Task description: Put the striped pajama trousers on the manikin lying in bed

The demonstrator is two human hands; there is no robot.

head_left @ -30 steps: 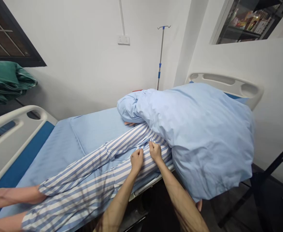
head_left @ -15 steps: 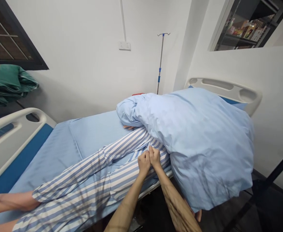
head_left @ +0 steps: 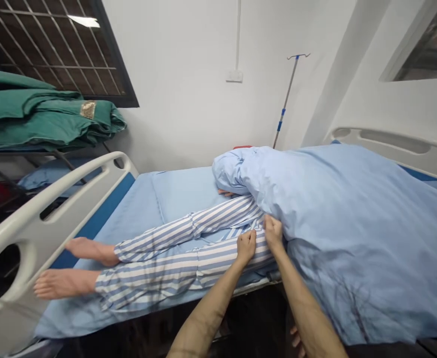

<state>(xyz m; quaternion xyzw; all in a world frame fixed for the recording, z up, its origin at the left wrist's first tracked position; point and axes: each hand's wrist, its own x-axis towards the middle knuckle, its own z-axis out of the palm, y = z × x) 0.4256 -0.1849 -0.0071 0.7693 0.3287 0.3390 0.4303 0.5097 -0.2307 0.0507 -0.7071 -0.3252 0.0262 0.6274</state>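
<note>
The left hand [head_left: 246,247] was closed narrow, its fingers gathering blue-and-white striped cotton trousers [head_left: 159,263] at the hip of a lying person [head_left: 226,251]. The right hand [head_left: 273,232] was closed likewise at 1 o'clock from it, against the edge of a pale blue cotton quilt [head_left: 353,238]; whether it held quilt or trousers could not be told. Sound handling was evident: both grips stayed on cloth, close together. Bare feet [head_left: 65,283] lay at 9 o'clock, before a white plastic footboard [head_left: 24,233]; a folded green cloth [head_left: 35,112] lay at 10 o'clock, a steel drip stand [head_left: 287,99] at 12 o'clock.
</note>
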